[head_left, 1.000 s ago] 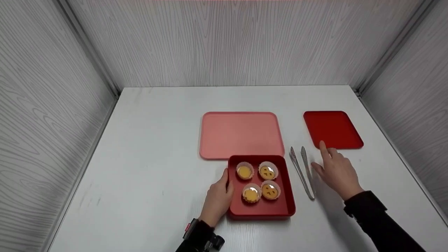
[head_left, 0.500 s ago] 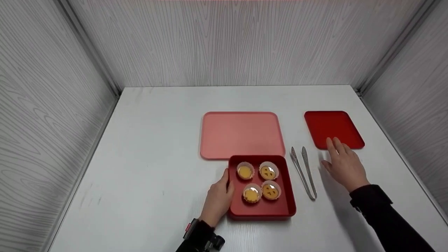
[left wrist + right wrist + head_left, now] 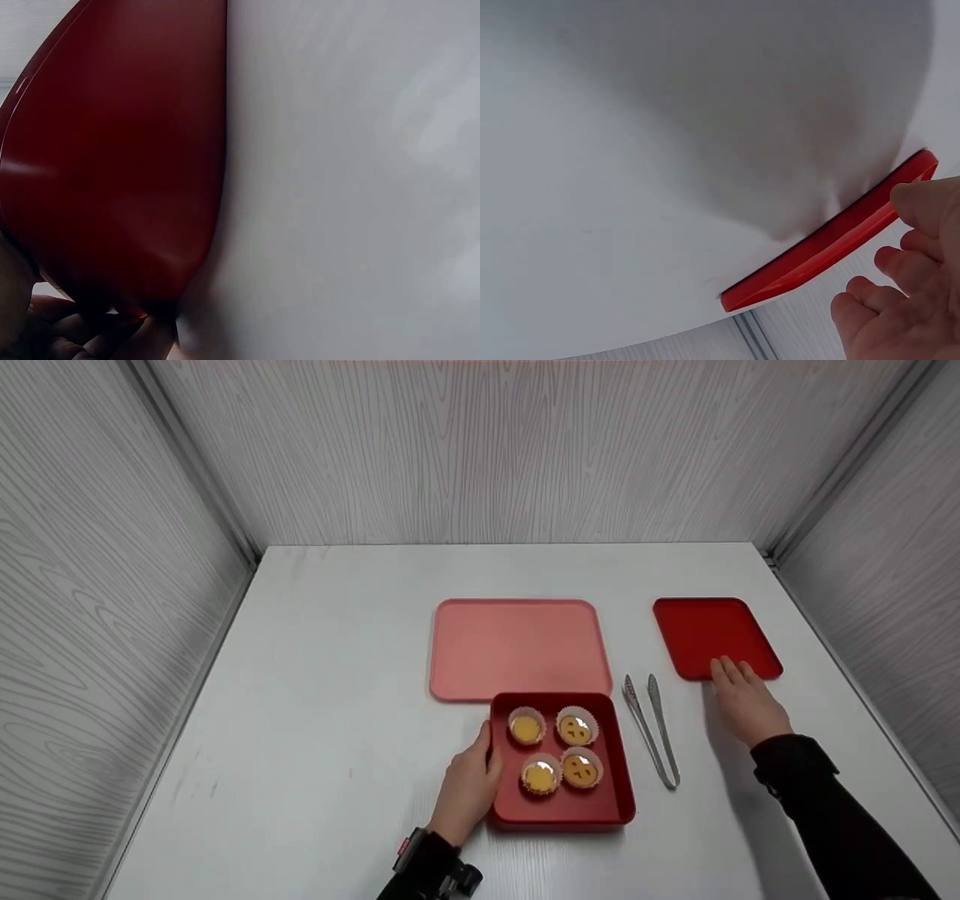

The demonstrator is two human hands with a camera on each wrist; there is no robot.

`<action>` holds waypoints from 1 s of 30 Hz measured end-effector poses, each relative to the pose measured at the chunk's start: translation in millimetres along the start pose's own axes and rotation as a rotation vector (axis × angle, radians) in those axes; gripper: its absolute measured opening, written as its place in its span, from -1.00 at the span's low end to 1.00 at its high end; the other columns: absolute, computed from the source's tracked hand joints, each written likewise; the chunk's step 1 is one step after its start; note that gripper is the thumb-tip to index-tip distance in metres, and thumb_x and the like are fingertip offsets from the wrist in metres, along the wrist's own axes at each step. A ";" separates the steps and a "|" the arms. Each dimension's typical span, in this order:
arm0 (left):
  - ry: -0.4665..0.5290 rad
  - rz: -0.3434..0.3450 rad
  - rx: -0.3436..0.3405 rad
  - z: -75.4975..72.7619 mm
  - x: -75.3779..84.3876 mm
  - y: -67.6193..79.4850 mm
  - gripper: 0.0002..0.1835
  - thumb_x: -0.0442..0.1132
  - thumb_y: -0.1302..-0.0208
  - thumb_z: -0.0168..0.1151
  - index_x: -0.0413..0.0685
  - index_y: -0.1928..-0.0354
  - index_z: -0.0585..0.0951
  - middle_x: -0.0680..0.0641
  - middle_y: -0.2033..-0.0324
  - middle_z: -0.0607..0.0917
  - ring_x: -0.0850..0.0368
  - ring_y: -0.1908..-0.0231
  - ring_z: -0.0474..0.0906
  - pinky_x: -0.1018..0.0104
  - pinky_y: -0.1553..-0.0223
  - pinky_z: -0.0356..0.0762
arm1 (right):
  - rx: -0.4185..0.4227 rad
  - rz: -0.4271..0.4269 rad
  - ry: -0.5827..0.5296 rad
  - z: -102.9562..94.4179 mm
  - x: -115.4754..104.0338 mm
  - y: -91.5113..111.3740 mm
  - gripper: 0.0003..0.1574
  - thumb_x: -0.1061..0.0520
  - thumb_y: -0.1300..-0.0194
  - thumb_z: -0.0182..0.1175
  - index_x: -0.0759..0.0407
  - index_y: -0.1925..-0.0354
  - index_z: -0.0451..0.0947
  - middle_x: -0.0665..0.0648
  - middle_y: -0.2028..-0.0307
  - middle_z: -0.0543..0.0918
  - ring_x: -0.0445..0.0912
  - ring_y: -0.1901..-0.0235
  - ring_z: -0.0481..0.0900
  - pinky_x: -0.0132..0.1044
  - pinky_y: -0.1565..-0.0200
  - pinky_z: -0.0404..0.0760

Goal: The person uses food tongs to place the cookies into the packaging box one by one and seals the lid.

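Note:
My left hand [image 3: 466, 787] grips the left wall of a deep red square box [image 3: 566, 808], thumb at its rim. Inside the box sit several small yellow pastries [image 3: 540, 778] in pleated paper cups, two of them with dark marks on top. The left wrist view shows the box's outer wall [image 3: 120, 150] with fingers curled at its lower end. My right hand [image 3: 748, 705] has its fingers extended over the near edge of a flat red tray [image 3: 709, 630]. In the right wrist view, the thumb is right at the tray's rim [image 3: 825, 244] and the other fingers are spread loosely.
Metal tongs [image 3: 665, 757] lie spread on the white table [image 3: 315, 720], between the box and my right hand. Behind the box is a wide pink tray [image 3: 517, 649], its near edge close to the box's back wall. Grey wood-grain panels [image 3: 480, 450] enclose the table.
My right hand has shifted right, away from the tongs, and its pointing index finger has come level with the other fingers at the red tray's near edge. The left hand stays on the box.

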State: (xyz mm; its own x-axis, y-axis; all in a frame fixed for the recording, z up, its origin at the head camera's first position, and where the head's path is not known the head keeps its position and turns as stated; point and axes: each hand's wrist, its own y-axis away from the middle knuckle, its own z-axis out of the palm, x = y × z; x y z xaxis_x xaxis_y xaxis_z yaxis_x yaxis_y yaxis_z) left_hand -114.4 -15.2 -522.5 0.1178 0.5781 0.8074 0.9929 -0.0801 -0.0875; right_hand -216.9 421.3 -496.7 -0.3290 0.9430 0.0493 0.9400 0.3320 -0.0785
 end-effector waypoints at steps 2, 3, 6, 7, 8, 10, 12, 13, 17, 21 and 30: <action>0.002 0.001 0.001 0.1 0.0 -0.1 -0.45 -0.25 -0.55 0.04 -0.36 -0.47 0.33 -0.32 -0.19 0.64 -0.13 -0.11 0.65 -0.03 -0.10 0.60 | -0.033 -0.009 0.038 0.9 2.4 0.1 -0.31 0.58 -0.29 0.10 0.65 -0.36 0.22 0.68 -0.30 0.35 0.56 -0.26 0.33 0.31 -0.26 0.37; 0.002 0.001 0.001 0.1 0.0 -0.2 -0.45 -0.25 -0.55 0.04 -0.36 -0.47 0.33 -0.32 -0.18 0.64 -0.13 -0.10 0.65 -0.03 -0.09 0.60 | -0.051 -0.010 0.053 1.4 3.2 0.2 -0.30 0.61 -0.27 0.10 0.65 -0.36 0.23 0.67 -0.30 0.36 0.56 -0.25 0.35 0.31 -0.25 0.39; 0.001 0.006 0.003 0.3 -0.1 -0.5 -0.45 -0.25 -0.54 0.04 -0.35 -0.47 0.34 -0.33 -0.15 0.66 -0.13 -0.05 0.67 -0.04 -0.05 0.62 | -0.095 0.005 0.057 1.7 4.4 0.3 -0.30 0.63 -0.25 0.12 0.63 -0.35 0.26 0.65 -0.28 0.39 0.53 -0.24 0.38 0.31 -0.23 0.41; 0.000 0.008 0.005 0.3 -0.2 -0.7 -0.45 -0.26 -0.54 0.05 -0.35 -0.46 0.34 -0.33 -0.14 0.67 -0.13 -0.03 0.68 -0.04 -0.04 0.62 | -0.106 0.012 0.049 1.5 4.3 -0.1 -0.32 0.62 -0.26 0.11 0.63 -0.35 0.27 0.65 -0.27 0.40 0.52 -0.24 0.39 0.31 -0.24 0.40; -0.002 0.010 0.006 0.4 -0.3 -0.9 -0.45 -0.26 -0.54 0.05 -0.35 -0.46 0.34 -0.33 -0.13 0.67 -0.13 -0.02 0.68 -0.04 -0.02 0.63 | -0.115 0.020 0.044 1.2 3.9 -0.6 -0.33 0.62 -0.27 0.11 0.62 -0.34 0.28 0.65 -0.26 0.41 0.51 -0.23 0.39 0.30 -0.24 0.40; -0.005 0.016 0.008 0.4 -0.5 -1.1 -0.46 -0.26 -0.53 0.05 -0.36 -0.46 0.35 -0.33 -0.10 0.68 -0.13 0.01 0.69 -0.04 0.00 0.64 | -0.114 0.030 0.036 0.4 3.3 -2.2 -0.38 0.59 -0.28 0.11 0.62 -0.31 0.31 0.64 -0.22 0.46 0.49 -0.21 0.43 0.28 -0.23 0.43; -0.006 0.018 0.009 0.3 -0.8 -1.2 -0.46 -0.27 -0.53 0.05 -0.37 -0.45 0.35 -0.33 -0.10 0.69 -0.13 0.01 0.69 -0.04 0.00 0.64 | -0.090 0.037 0.029 0.0 1.9 -3.8 -0.45 0.58 -0.27 0.13 0.61 -0.24 0.38 0.61 -0.15 0.53 0.45 -0.15 0.50 0.24 -0.17 0.50; -0.005 0.018 0.008 0.4 -1.0 -1.2 -0.46 -0.27 -0.53 0.05 -0.36 -0.45 0.35 -0.33 -0.10 0.69 -0.13 0.00 0.69 -0.04 -0.01 0.63 | -0.069 0.036 0.029 0.0 0.9 -4.5 -0.49 0.57 -0.26 0.15 0.60 -0.19 0.43 0.59 -0.08 0.58 0.43 -0.08 0.56 0.21 -0.11 0.56; 0.000 0.015 0.002 0.1 -0.9 -1.2 -0.45 -0.26 -0.54 0.05 -0.35 -0.47 0.34 -0.33 -0.12 0.68 -0.13 -0.01 0.68 -0.04 -0.02 0.63 | 0.034 0.014 0.039 1.4 -1.7 -6.7 -0.79 0.58 -0.16 0.22 0.49 0.20 0.57 0.44 0.38 0.65 0.32 0.35 0.65 0.13 0.28 0.68; -0.001 0.019 0.000 -0.3 -0.5 -1.2 -0.46 -0.26 -0.54 0.05 -0.34 -0.47 0.34 -0.32 -0.12 0.68 -0.11 -0.01 0.68 -0.03 -0.02 0.64 | 0.098 -0.034 0.080 4.3 -2.0 -8.9 -0.79 0.61 -0.07 0.24 0.38 0.48 0.53 0.29 0.66 0.50 0.21 0.60 0.55 0.07 0.49 0.60; -0.006 0.029 0.012 -1.1 -0.8 -0.4 -0.45 -0.27 -0.53 0.05 -0.35 -0.46 0.34 -0.30 -0.11 0.69 -0.07 0.01 0.69 -0.01 0.00 0.64 | 0.111 -0.119 0.148 8.5 1.2 -12.4 -0.77 0.54 -0.02 0.39 0.38 0.50 0.52 0.27 0.65 0.52 0.19 0.57 0.52 0.08 0.33 0.60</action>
State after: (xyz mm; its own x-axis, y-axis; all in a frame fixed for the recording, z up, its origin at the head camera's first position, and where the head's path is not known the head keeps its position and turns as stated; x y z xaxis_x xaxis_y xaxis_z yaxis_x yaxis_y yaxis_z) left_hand -114.9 -16.6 -522.5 0.1461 0.5807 0.8009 0.9893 -0.0871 -0.1173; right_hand -229.6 418.5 -504.2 -0.4126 0.8863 0.2102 0.8767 0.4491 -0.1724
